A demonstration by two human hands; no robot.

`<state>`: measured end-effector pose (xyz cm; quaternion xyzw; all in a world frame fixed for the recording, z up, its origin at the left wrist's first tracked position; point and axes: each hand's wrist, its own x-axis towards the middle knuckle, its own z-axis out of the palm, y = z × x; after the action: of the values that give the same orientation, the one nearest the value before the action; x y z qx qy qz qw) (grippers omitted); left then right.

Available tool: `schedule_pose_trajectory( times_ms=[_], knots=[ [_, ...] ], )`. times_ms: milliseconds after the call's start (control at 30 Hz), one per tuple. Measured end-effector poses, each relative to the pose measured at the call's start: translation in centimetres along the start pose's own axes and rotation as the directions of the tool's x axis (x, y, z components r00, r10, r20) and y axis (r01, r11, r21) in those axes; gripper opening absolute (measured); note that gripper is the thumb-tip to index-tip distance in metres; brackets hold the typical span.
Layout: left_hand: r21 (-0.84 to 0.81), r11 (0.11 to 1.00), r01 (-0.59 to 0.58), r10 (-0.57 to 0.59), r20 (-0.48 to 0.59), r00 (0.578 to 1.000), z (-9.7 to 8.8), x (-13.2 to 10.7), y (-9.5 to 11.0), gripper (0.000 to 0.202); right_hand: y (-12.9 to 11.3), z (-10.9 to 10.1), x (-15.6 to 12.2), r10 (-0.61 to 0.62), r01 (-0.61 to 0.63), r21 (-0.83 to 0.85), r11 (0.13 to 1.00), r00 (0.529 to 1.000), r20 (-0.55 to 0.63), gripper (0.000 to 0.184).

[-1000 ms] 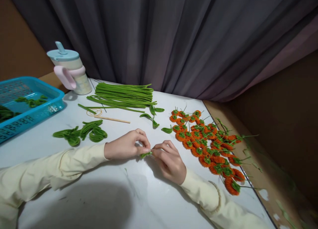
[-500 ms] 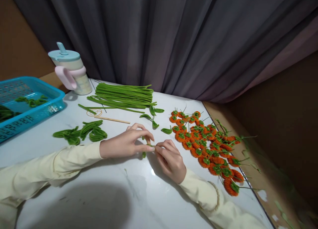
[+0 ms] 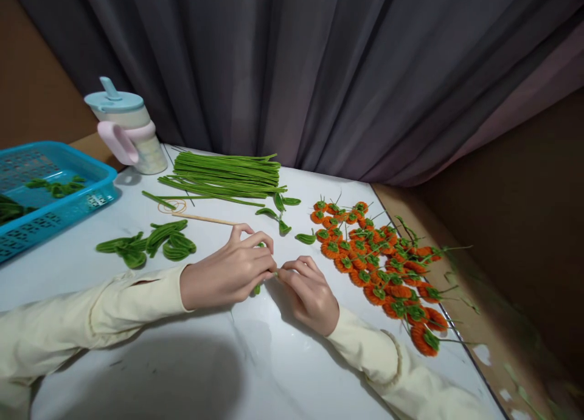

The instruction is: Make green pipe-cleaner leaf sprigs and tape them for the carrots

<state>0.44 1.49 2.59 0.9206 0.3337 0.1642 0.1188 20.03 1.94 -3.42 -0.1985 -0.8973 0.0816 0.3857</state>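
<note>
Near the middle of the table, my left hand [image 3: 237,265] is closed in a pinch on a small green pipe-cleaner leaf [image 3: 257,289], most of it hidden behind the fingers. My right hand [image 3: 312,292] meets it fingertip to fingertip, pinching the leaf's thin end. Folded green pipe-cleaner leaves [image 3: 168,240] lie in a group left of my left hand. Beyond both hands are a few more loose leaves [image 3: 283,227]. Further back rests a bundle of straight green pipe cleaners [image 3: 228,174], with a thin wooden stick [image 3: 205,218] in front.
Many round orange pipe-cleaner pieces with green tops [image 3: 376,295] cover the table's right side. At the left stands a blue basket [image 3: 98,189] holding green pieces. Behind it is a lidded cup [image 3: 148,146] with a pink handle. A dark curtain [image 3: 255,67] hangs at the back.
My left hand has rolled over, its fingers now folded closer around the leaf. The joined fingertips have shifted slightly left and down. My right hand has moved only a little.
</note>
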Motion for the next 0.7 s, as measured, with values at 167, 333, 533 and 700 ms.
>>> schedule_pose_trajectory(
  times_ms=[167, 333, 533, 700],
  knots=[
    [-0.193, 0.967, 0.164, -0.142, 0.126, 0.982, 0.0, 0.4, -0.5, 0.015, 0.0, 0.2, -0.2, -0.071, 0.072, -0.066, 0.995, 0.997, 0.018, 0.026],
    [-0.54, 0.709, 0.454, -0.297, 0.356, 0.886, 0.0, 1.0, -1.6, 0.015, -0.1, 0.1, -0.2, -0.157, 0.158, -0.208, 0.965, 0.987, 0.02, 0.019],
    [-0.739, 0.187, 0.647, -0.251, 0.601, 0.759, 0.6, 1.2, -2.6, 0.011, 0.0, 0.0, -0.3, -0.276, 0.279, -0.333, 0.901, 0.959, 0.059, 0.017],
    [-0.729, 0.042, 0.683, -0.217, 0.661, 0.718, 1.1, 1.3, -2.9, 0.008, 0.0, -0.1, -0.2, -0.307, 0.307, -0.358, 0.882, 0.95, 0.057, 0.015]
  ],
)
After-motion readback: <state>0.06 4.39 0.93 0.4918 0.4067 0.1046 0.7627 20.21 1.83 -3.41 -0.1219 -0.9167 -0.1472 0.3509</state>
